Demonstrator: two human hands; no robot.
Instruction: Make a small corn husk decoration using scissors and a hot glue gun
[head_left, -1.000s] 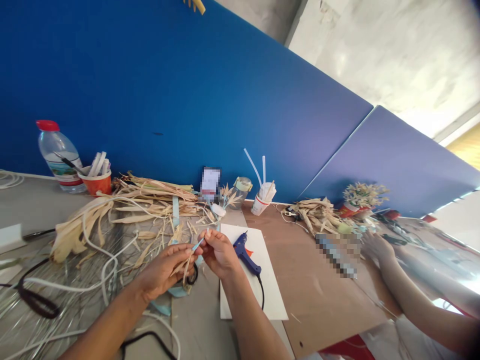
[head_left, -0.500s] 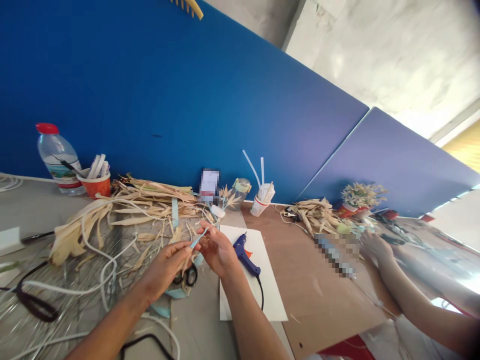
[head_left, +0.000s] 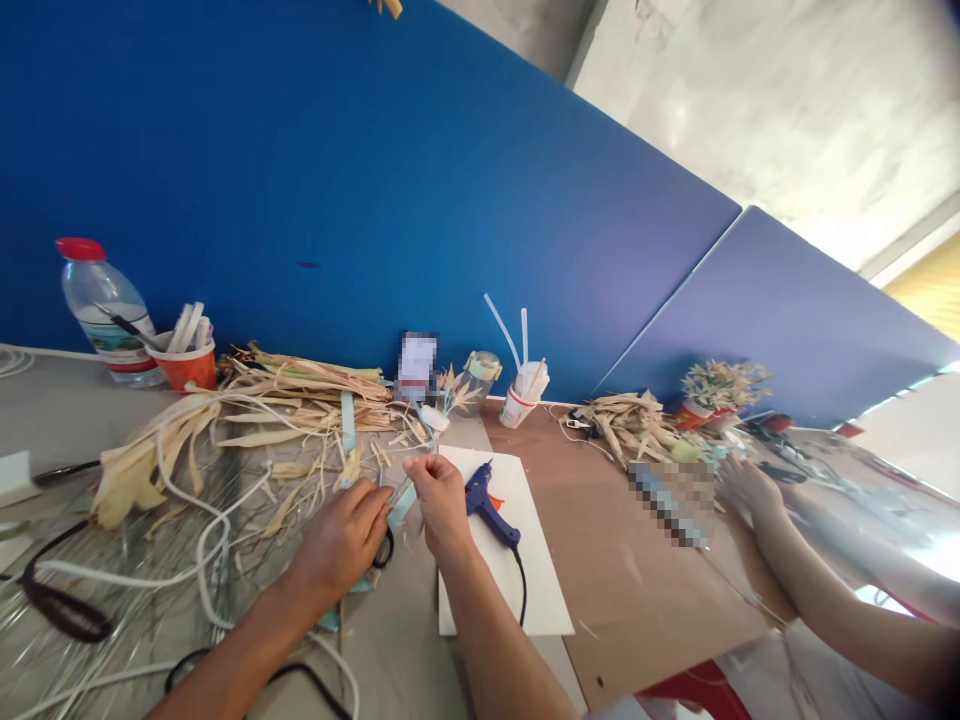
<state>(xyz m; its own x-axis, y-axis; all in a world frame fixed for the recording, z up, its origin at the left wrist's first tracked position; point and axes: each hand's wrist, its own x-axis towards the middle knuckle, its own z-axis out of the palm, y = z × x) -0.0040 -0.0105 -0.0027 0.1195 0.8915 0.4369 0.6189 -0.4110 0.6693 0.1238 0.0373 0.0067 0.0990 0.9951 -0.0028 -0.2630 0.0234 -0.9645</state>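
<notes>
My left hand (head_left: 346, 535) is closed, with its thumb and fingers pinching one end of a thin, pale blue strip (head_left: 399, 490). The other end runs toward my right hand (head_left: 441, 498), whose fingertips are pinched together on it. Both hands hover over the table's front middle, a short gap apart. Under my left hand the black handle of a pair of scissors (head_left: 385, 549) peeks out, mostly covered. Just right of my right hand, a blue glue gun (head_left: 491, 505) lies on a white sheet (head_left: 536, 590).
Dried corn husks (head_left: 307, 385) and white cord (head_left: 214, 540) spread across the left side. A bottle (head_left: 112, 325), a red cup (head_left: 187, 365) and a white cup with straws (head_left: 519, 405) line the blue partition (head_left: 300, 180). At right, another person's hand (head_left: 750, 490) rests near more husks (head_left: 626, 425).
My left hand has turned over, knuckles upward, and moved slightly right. My right hand's fingers have closed into a tighter pinch, and the strip between the hands shows less. The view has shifted a little.
</notes>
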